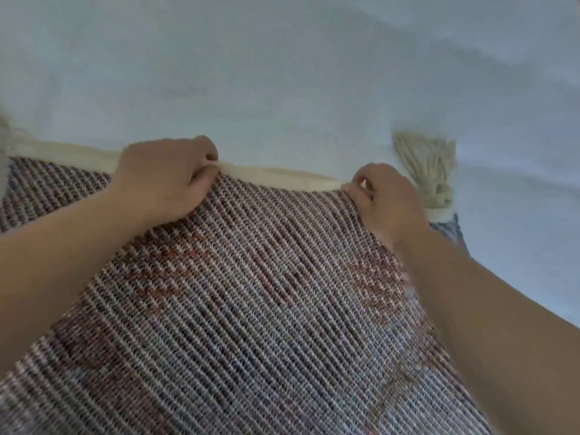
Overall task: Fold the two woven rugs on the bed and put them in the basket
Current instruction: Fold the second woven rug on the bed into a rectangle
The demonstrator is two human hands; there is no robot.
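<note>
Left edge: a bit of cream fringe at the frame border, mostly cut off. Cream hem running left to right along the far edge of the rug, sloping slightly down toward the right. Rug spread over the white bed sheet, filling the lower frame from the hem toward the camera. Weave ribs slanting diagonally, upper left to lower right. Reddish and bluish patches in the weave.

Left hand on the hem, left of middle: fingers curled, thumb and fingertips pinching the cream edge. Right hand near the right corner: same pinch on the hem, fingers curled around the edge. Hands well apart along one edge, probably to keep the edge taut and straight so the fold lines up cleanly.

Just right of the right hand: cream tassel at the corner, strands fanned away from the rug onto the sheet. Beside it, a sliver of blue and red cloth, possibly a lower layer or the second rug, cannot tell.

Long axis: hard to judge, near end out of frame; held edge lying across the view, body extending toward the camera. Fold apparently in progress or being aligned. Basket not in view. Blurry overall.
</note>
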